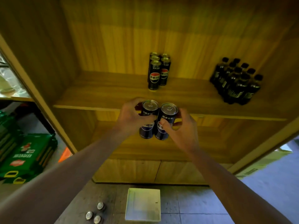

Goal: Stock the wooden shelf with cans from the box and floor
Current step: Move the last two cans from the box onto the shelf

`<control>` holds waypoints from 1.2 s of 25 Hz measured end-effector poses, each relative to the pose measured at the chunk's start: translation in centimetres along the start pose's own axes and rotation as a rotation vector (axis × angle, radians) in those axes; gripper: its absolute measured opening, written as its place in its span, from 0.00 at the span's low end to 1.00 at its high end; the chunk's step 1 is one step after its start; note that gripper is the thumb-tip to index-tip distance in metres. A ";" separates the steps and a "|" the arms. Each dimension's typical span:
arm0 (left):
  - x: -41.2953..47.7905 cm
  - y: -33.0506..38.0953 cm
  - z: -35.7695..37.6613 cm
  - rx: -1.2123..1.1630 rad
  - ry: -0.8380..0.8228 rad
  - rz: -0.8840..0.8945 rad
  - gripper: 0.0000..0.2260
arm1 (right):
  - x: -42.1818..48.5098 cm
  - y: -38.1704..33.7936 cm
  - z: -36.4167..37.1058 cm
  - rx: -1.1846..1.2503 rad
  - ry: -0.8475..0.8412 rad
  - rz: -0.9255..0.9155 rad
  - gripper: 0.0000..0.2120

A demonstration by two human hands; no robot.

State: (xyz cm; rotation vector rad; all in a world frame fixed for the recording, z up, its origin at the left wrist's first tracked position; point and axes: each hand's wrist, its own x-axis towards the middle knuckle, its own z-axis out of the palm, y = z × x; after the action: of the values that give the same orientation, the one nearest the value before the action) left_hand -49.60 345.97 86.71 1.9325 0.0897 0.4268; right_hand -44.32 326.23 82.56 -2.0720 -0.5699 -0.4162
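Silver-topped loose cans (94, 213) stand on the floor beside the white box (143, 205), nearest the viewer. Higher, the left hand (131, 118) wraps one dark upright can (148, 118) and the right hand (181, 126) wraps another (165, 121), side by side and touching. Straight behind them, on the wooden shelf (105, 97), waits the cluster of dark cans (157, 71).

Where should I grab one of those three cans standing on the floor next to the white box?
Probably around the side wall, reaching down from above. The three floor cans stand upright, lids up, clustered left of the white box, so take an outer one on its free sides. Both hands now hold cans.
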 end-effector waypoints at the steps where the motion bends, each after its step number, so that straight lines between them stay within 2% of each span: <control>1: 1.3 1.1 -0.1 -0.012 0.005 0.017 0.21 | 1.6 -0.4 -0.6 0.011 0.008 -0.014 0.32; 6: 7.7 2.9 0.9 -0.018 0.062 0.009 0.20 | 8.3 0.3 -1.0 0.096 -0.018 -0.009 0.26; 11: 12.1 0.5 2.3 -0.009 0.093 -0.050 0.21 | 12.1 3.7 0.9 0.177 -0.093 -0.001 0.30; 19: 14.7 -1.7 3.8 -0.024 0.111 -0.076 0.21 | 14.0 6.2 1.9 0.214 -0.128 0.011 0.24; 24: 14.1 -3.5 3.3 -0.002 0.052 -0.132 0.29 | 13.1 7.1 1.9 0.206 -0.176 0.034 0.28; 27: 12.9 -5.5 3.7 0.021 0.022 -0.150 0.26 | 11.5 8.1 2.9 0.109 -0.212 0.055 0.31; 30: 13.4 -6.5 4.3 0.055 0.022 -0.123 0.25 | 11.8 8.9 3.8 0.077 -0.197 0.063 0.29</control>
State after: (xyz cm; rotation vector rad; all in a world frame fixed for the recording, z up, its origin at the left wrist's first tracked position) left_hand -34.81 348.21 82.73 1.9646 0.2354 0.3674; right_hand -29.32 328.02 80.29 -2.0641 -0.6249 -0.1521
